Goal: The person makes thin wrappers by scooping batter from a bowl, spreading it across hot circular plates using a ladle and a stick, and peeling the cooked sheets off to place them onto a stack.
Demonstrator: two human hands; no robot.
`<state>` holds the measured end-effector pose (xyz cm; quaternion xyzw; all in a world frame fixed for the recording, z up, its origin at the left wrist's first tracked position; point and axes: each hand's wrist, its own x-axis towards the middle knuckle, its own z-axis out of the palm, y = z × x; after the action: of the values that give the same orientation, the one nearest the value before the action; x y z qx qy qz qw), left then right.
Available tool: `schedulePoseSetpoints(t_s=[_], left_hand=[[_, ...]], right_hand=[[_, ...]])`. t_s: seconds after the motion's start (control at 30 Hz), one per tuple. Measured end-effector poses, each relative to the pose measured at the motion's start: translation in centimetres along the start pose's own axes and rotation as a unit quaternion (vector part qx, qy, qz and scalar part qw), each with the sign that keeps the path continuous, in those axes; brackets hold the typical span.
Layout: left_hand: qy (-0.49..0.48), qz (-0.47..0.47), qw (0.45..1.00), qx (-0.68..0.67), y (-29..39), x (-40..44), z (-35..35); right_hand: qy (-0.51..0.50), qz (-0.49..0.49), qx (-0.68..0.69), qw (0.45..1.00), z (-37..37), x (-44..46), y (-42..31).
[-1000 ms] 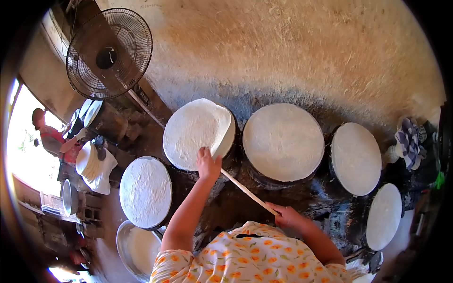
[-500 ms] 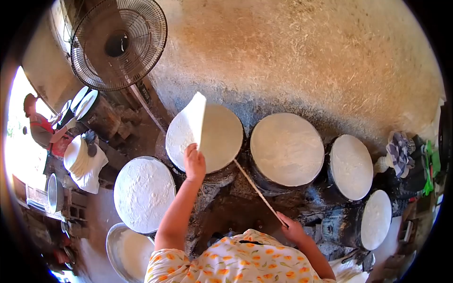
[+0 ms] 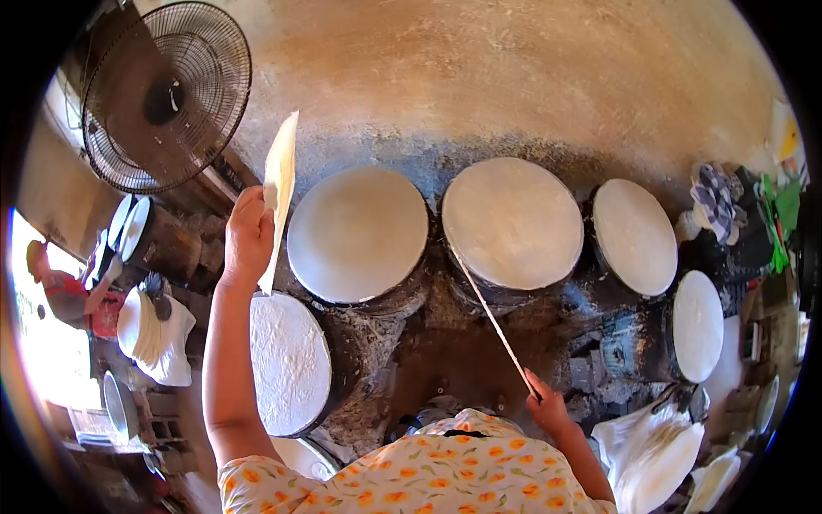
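Cream-white, one thin sheet (image 3: 282,171) is up in the air, just left of the grey drum (image 3: 358,234). From far off, I see my left hand (image 3: 250,236) with fingers closed on it. My right hand (image 3: 545,403) curls round the end of a stick (image 3: 492,321), nearer and right of the grey drum. I'd say one sheet is off; white layers (image 3: 634,236) lie flat, not lifted, on other drums (image 3: 640,347) both sides of it.

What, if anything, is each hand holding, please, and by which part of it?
The left hand holds a thin white sheet by its edge, about midway along; the right hand holds a stick by its near end.
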<state>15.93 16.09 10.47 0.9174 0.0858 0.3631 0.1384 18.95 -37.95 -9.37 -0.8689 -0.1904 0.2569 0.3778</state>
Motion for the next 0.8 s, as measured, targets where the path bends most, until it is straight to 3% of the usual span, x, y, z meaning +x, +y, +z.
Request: schedulePoseSetpoints(t_s=[0.07,0.2,0.23,0.37,0.4,0.43,0.47,0.5,0.53,0.6,0.63,0.7,0.77,0.8], left_hand=[[-0.031,0.02,0.999,-0.015,1.9,0.8,0.2],[-0.148,0.084,0.985,-0.036,8.2,0.2,3.2],[-0.164,0.084,0.981,-0.066,10.0,-0.3,4.5],[-0.29,0.097,0.936,-0.175,20.3,-2.5,8.5],[-0.311,0.044,0.909,-0.273,24.5,-3.7,9.3],[-0.317,0.157,0.902,-0.249,27.5,-4.5,10.3],[-0.314,0.197,0.883,-0.288,31.5,-5.4,10.9],[-0.386,0.176,0.832,-0.359,36.0,-6.1,11.0],[-0.369,0.249,0.809,-0.384,38.7,-7.6,13.0],[-0.396,0.334,0.748,-0.415,46.6,-9.6,13.9],[-0.404,0.36,0.713,-0.447,49.4,-11.3,15.4],[-0.447,0.356,0.651,-0.5,57.0,-14.0,14.8],[-0.41,0.363,0.598,-0.585,63.6,-16.4,14.6],[-0.354,0.376,0.592,-0.619,66.1,-17.5,15.4]], right_hand=[[0.031,-0.03,-0.005,0.999,-0.2,-1.1,0.3],[0.083,0.012,0.051,0.995,0.3,-3.7,3.7],[0.117,-0.022,0.058,0.991,0.5,-4.6,4.8],[0.175,0.117,0.125,0.97,-2.0,-10.3,5.9],[0.176,0.151,0.166,0.959,-2.6,-12.2,6.8],[0.199,0.161,0.174,0.951,-2.6,-13.9,8.4],[0.227,0.191,0.191,0.936,-2.2,-15.6,10.4],[0.252,0.219,0.208,0.919,-2.0,-17.5,12.2],[0.268,0.226,0.217,0.911,-2.0,-19.8,13.3],[0.416,0.211,0.181,0.866,-1.9,-24.0,15.7],[0.434,0.225,0.187,0.852,-1.6,-26.2,16.9],[0.495,0.276,0.295,0.769,-0.6,-31.3,19.6],[0.538,0.324,0.329,0.705,0.2,-36.2,20.4],[0.577,0.344,0.366,0.645,0.9,-38.4,20.9]])
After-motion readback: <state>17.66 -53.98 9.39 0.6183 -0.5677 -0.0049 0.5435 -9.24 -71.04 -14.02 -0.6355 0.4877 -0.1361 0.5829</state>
